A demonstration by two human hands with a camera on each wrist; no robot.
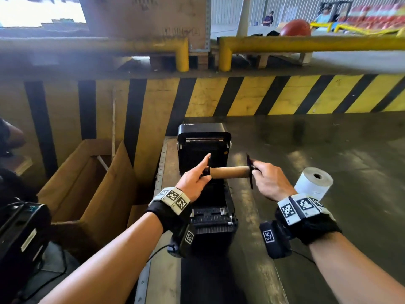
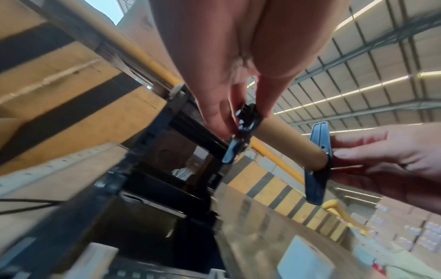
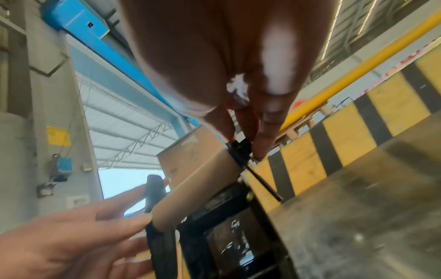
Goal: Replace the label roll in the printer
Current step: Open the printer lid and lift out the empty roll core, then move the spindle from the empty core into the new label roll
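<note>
Pinching the black end pieces of the spindle, we hold the empty cardboard core level in the air above the open label printer. Our left hand closes its thumb and curled fingers on the left flange, with the index finger stretched straight toward the printer's raised lid. Our right hand curls its fingertips narrowly round the hub of the right flange, a flat black plate standing upright at that end of the core. From the left wrist view the brown tube runs between both flanges, and no label paper shows on it.

Below the core, the printer's roll bay lies open and dark, its lid tipped up at the far side. Just right of the printer, near our right wrist, a fresh white label roll lies tilted on the worn metal surface, its hollow centre facing up and away. To the printer's left an open cardboard box stands lower down. Behind the printer rises a yellow and black striped wall, topped by yellow guard rails.
</note>
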